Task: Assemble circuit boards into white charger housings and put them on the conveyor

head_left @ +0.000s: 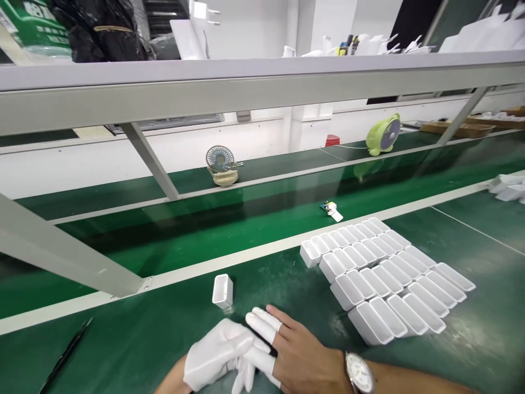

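Observation:
My left hand wears a white glove and meets my right hand at the bottom centre. Its fingers are bent against the white-covered fingers of my right hand, and whatever lies between them is hidden. On my right hand white covers sit on several fingers, one finger is bare, and the fingers are spread. A watch is on the right wrist. Just beyond my hands a single white open box stands on the green table.
Rows of white open boxes fill the table's right side. A black pen-like tool lies at left. Beyond the pale edge strip, a small white part rests on the green belt. Two fans stand behind it, under a shelf.

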`<state>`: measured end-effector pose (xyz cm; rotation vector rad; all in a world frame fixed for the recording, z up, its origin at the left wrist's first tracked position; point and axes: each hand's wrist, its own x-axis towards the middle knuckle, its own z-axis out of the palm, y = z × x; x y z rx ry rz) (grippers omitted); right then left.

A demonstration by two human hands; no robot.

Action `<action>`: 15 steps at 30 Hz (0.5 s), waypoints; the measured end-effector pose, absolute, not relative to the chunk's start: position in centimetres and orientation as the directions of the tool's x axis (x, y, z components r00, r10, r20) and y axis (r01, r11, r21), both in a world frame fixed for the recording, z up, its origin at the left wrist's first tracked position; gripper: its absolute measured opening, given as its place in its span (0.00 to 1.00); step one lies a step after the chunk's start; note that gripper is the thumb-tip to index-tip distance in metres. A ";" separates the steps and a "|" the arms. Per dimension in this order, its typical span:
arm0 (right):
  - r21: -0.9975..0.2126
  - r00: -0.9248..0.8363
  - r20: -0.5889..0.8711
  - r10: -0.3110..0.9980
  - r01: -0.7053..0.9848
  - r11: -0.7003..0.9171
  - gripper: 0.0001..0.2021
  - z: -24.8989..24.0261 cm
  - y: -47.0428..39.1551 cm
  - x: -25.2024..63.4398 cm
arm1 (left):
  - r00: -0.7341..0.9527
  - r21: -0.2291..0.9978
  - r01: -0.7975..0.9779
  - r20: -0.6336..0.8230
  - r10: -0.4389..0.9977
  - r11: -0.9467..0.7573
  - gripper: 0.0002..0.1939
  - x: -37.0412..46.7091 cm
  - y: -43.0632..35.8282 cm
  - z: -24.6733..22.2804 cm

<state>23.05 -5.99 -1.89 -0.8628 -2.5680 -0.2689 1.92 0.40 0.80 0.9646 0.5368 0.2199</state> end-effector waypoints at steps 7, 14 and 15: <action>0.028 -0.735 0.453 0.504 0.577 0.816 0.25 -1.5 -6.0 23.3 | 0.791 0.826 0.095 -0.402 0.462 0.555 0.30 1.6 0.4 0.2; -0.077 -0.698 0.532 0.479 0.524 0.848 0.25 -0.8 -6.3 23.6 | 0.762 0.879 0.123 -0.380 0.524 0.460 0.29 1.9 0.1 0.5; -0.087 -0.690 0.547 0.474 0.516 0.852 0.25 -0.8 -6.4 23.6 | 0.759 0.899 0.147 -0.370 0.536 0.413 0.29 1.9 0.0 1.0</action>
